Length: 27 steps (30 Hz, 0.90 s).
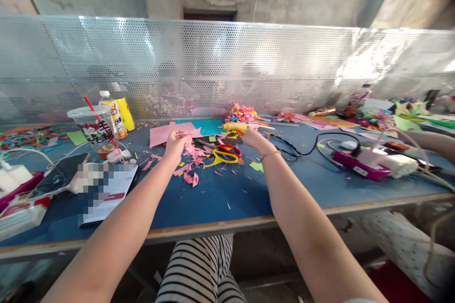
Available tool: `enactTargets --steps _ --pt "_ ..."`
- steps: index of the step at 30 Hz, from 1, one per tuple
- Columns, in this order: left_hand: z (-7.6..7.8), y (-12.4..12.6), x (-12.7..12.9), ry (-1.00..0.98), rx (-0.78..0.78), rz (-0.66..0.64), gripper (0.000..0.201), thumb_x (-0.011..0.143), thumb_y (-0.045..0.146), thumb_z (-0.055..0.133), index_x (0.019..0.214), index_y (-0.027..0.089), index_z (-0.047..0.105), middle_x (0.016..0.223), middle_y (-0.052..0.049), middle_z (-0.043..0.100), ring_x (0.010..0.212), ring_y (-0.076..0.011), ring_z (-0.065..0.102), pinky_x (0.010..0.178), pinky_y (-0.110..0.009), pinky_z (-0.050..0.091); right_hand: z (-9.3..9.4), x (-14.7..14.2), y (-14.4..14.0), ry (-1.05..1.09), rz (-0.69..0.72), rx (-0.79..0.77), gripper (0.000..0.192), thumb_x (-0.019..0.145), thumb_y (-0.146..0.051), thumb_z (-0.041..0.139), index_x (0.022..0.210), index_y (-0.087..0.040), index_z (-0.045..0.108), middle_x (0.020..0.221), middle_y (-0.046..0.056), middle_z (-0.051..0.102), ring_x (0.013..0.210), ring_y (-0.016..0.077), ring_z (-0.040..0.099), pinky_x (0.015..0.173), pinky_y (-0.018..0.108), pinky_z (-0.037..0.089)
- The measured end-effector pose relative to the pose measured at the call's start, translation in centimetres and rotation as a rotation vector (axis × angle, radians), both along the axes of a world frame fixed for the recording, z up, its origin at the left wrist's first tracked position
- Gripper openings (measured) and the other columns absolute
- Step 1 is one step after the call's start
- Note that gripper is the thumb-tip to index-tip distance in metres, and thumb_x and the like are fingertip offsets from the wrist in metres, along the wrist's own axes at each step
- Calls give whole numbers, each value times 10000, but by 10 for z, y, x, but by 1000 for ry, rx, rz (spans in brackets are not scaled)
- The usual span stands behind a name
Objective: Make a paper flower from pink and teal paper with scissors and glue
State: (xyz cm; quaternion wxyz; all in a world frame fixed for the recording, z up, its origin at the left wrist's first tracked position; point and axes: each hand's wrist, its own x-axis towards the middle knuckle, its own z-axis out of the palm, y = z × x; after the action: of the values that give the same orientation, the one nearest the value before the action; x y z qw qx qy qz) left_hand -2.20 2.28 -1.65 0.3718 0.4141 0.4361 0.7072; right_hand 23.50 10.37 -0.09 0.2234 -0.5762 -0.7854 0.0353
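Left hand (175, 142) is pinching a pink paper piece (186, 138) over the middle of the blue table (220, 199), toward its far edge. Right hand (253, 137) is closing around a yellow glue gun (235, 127) just beyond. Scissors (225, 153) are lying between the hands amid pink scraps (190, 177).
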Motion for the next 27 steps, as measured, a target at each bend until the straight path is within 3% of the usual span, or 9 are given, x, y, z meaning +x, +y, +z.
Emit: enactTargets --steps 5,9,16,27 --pt "-3 3 -2 37 -12 31 331 516 183 664 764 183 444 595 52 512 463 -54 449 442 -180 324 9 -24 -21 337 14 145 378 779 -407 442 1037 -138 503 974 118 597 875 232 552 726 335 439" --pt "-3 3 0 58 -16 32 340 504 197 671 766 182 454 596 51 508 492 -65 462 463 -184 337 3 -38 -24 268 -42 307 502 750 -471 503 1112 -129 436 1038 154 569 965 280 522 801 394 415" --pt "-4 0 4 107 -21 55 323 526 221 670 783 183 478 610 45 517 531 -81 492 492 -196 349 -8 -48 -20 130 -11 554 420 832 -396 434 1129 -99 432 1096 192 511 1041 307 472 847 445 399" --pt "-7 7 1 116 -28 80 312 508 217 677 755 182 489 609 47 507 551 -84 489 508 -201 350 -7 -49 -19 139 6 574 375 852 -358 408 1129 -107 442 1115 190 500 1069 309 449 847 467 404"
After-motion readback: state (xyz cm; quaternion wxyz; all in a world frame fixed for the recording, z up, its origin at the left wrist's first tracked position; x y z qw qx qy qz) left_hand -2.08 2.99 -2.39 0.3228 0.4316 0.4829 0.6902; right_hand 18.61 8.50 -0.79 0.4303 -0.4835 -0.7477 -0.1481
